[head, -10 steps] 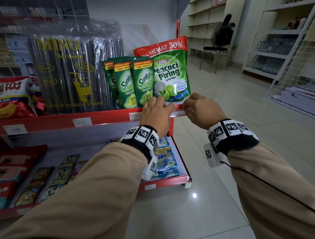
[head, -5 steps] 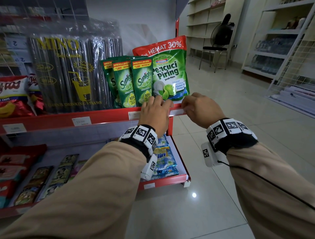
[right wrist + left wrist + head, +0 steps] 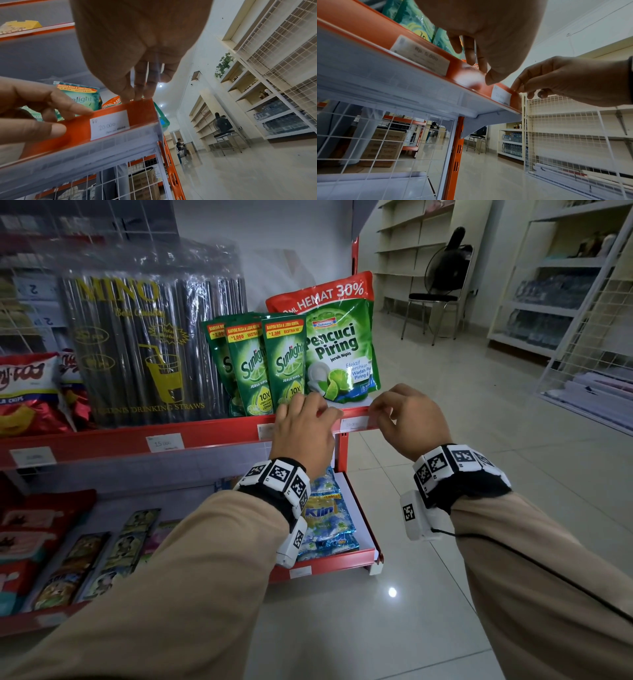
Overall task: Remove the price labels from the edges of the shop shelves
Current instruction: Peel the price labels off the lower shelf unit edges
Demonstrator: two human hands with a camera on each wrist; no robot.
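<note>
The white price label [image 3: 356,423] marked 20.000 [image 3: 109,124] sits behind the clear strip on the red shelf edge [image 3: 212,436], near its right end. My left hand [image 3: 318,414] grips the strip just left of that label, fingers over the top and thumb [image 3: 54,129] on the front. My right hand [image 3: 380,414] pinches the strip's top edge [image 3: 147,100] just right of the label. A 5.000 label [image 3: 421,55] lies left of my left hand. Two more labels [image 3: 164,442] [image 3: 32,456] sit further left on the same edge.
Green dish soap pouches [image 3: 342,350] and a pack of black drinking straws [image 3: 144,347] stand on the shelf right behind the edge. Snack bags [image 3: 27,392] fill the left. A lower red shelf [image 3: 329,565] juts out below. Tiled floor and a chair [image 3: 435,299] lie to the right.
My hands have drawn slightly apart along the shelf edge, so more of the label between them shows.
</note>
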